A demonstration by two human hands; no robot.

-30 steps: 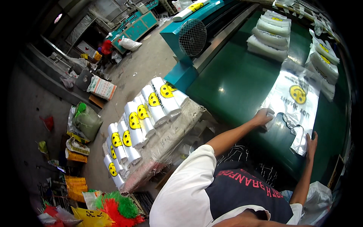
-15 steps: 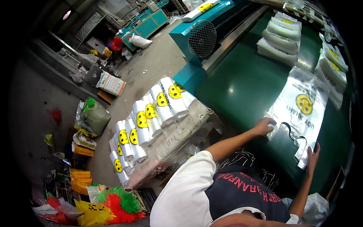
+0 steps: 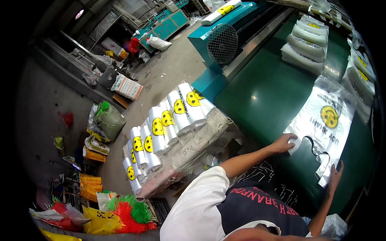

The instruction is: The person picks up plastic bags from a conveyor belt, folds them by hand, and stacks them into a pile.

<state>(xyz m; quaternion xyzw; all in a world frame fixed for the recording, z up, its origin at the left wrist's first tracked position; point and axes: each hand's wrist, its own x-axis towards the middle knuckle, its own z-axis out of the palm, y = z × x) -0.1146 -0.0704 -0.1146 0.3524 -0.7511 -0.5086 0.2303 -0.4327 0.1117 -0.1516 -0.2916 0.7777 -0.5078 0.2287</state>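
A flat stack of white plastic carrier bags (image 3: 321, 132) with a yellow smiling-face print lies on the green table (image 3: 257, 96), handles toward me. My left hand (image 3: 286, 143) is closed over the left handle of the stack. At the right handle, near the table's front edge, my right hand (image 3: 335, 176) rests with its fingers stretched out, pressing on the handle's end. Both forearms reach out from my body at the lower edge.
Folded white bag bundles (image 3: 305, 44) lie at the far end of the table, more along its right side (image 3: 362, 76). Left of the table, rolled bundles (image 3: 173, 116) are stacked on a wrapped pallet. Beyond stand a teal machine with a round fan guard (image 3: 222, 43) and floor sacks (image 3: 108, 120).
Both hands have stayed on the bag handles. The view has shifted a little, so the table and bags sit lower in the picture.
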